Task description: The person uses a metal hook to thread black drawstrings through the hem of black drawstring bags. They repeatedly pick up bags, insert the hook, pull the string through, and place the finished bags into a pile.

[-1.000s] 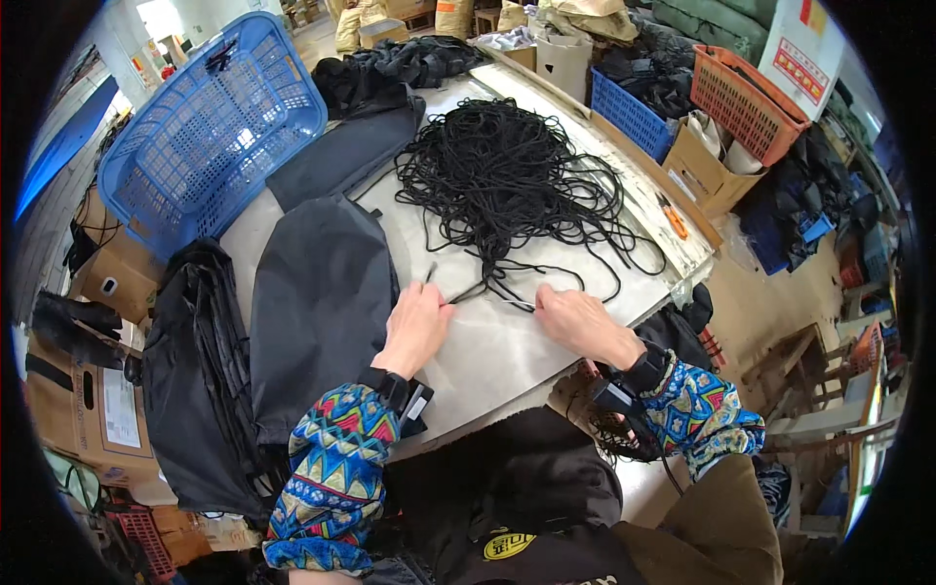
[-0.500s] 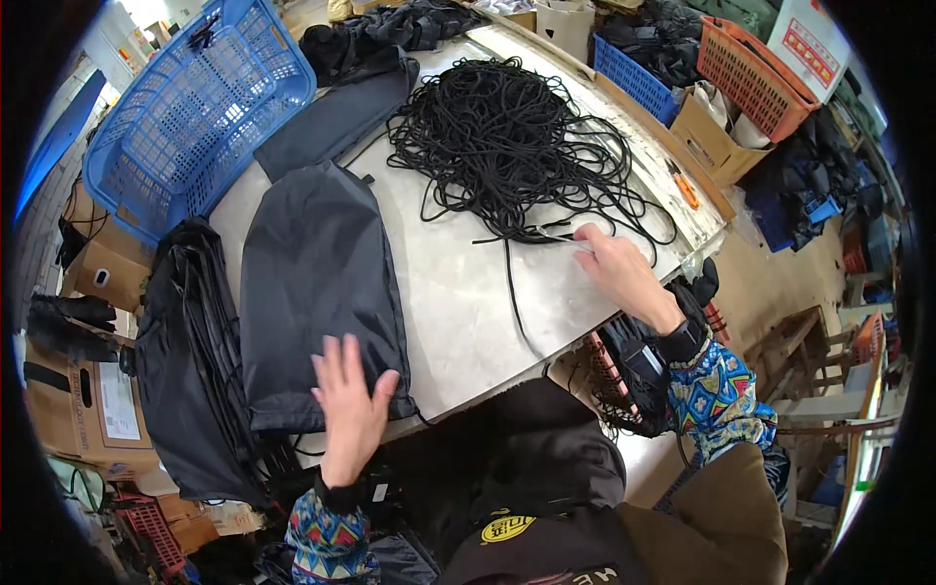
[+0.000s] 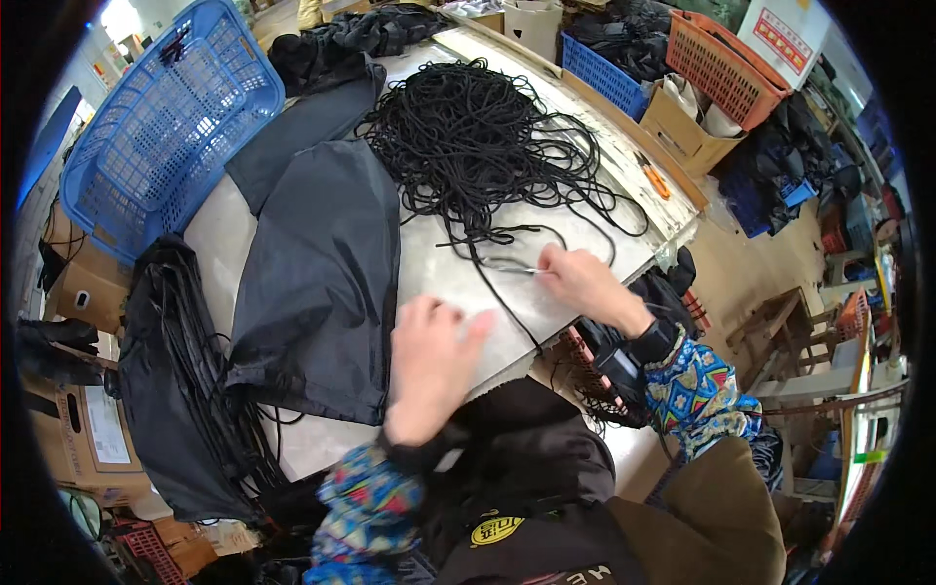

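Observation:
My right hand [image 3: 583,285] is closed in a pinch on a thin silvery metal tool [image 3: 517,266], too slim to name for certain. The tool's far end lies beside a loose black cord [image 3: 497,297] that runs from the tangled pile of black cord [image 3: 458,127] to the table's near edge. My left hand [image 3: 429,361], somewhat blurred, hovers between the black fabric bag [image 3: 312,283] and that loose strand. Its thumb stands apart from the fingers, and nothing shows in it. The bag lies flat on the pale table [image 3: 441,276].
A blue plastic basket [image 3: 166,136] stands at the far left, above a stack of folded black bags [image 3: 180,380]. Orange-handled snips [image 3: 653,178] lie by the table's right edge. Beyond are a blue crate [image 3: 603,78], an orange crate [image 3: 721,73] and a cardboard box [image 3: 687,132].
My left hand has left the bag's near end and moved right, toward the loose cord. My right hand has drawn slightly nearer with the metal tool. The bag's near end has shifted and creased.

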The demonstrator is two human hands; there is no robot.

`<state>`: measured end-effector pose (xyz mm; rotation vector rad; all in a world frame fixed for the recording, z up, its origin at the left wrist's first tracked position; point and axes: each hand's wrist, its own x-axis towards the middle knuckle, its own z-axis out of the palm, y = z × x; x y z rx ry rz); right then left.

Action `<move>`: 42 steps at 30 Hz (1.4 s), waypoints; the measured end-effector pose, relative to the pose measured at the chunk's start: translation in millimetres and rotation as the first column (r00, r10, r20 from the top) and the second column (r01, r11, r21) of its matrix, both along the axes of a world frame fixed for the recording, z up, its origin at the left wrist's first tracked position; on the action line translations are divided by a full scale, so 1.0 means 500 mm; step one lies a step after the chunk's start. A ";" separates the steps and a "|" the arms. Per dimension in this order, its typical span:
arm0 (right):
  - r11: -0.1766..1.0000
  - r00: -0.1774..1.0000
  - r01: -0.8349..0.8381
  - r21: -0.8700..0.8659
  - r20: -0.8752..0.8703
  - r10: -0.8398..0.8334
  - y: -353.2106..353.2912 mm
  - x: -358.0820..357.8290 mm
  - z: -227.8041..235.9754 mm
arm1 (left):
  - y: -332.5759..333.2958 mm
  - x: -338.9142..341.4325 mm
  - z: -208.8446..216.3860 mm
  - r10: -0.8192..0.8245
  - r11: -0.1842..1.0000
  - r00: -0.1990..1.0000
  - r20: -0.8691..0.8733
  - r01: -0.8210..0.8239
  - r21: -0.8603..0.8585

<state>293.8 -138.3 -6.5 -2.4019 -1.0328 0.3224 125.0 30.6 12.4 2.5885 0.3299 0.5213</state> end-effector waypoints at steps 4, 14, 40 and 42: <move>0.998 0.995 0.059 0.034 0.082 -0.061 -0.013 -0.011 0.009 | -0.078 0.075 -0.063 -0.006 1.000 0.998 0.060 0.005 0.015; 0.827 0.843 -0.440 0.350 -0.156 0.515 0.015 -0.095 0.116 | -0.018 -0.050 0.060 -0.243 0.001 0.969 -0.052 -0.053 -0.999; 0.848 0.602 -0.459 0.264 -0.610 0.515 -0.039 -0.276 0.081 | -0.002 -0.390 0.087 0.366 0.022 0.874 0.318 0.333 -0.943; 0.857 0.682 -0.471 0.207 -0.531 0.503 -0.042 -0.275 0.094 | -0.020 -0.380 0.080 0.276 -0.083 0.900 0.338 0.373 -0.924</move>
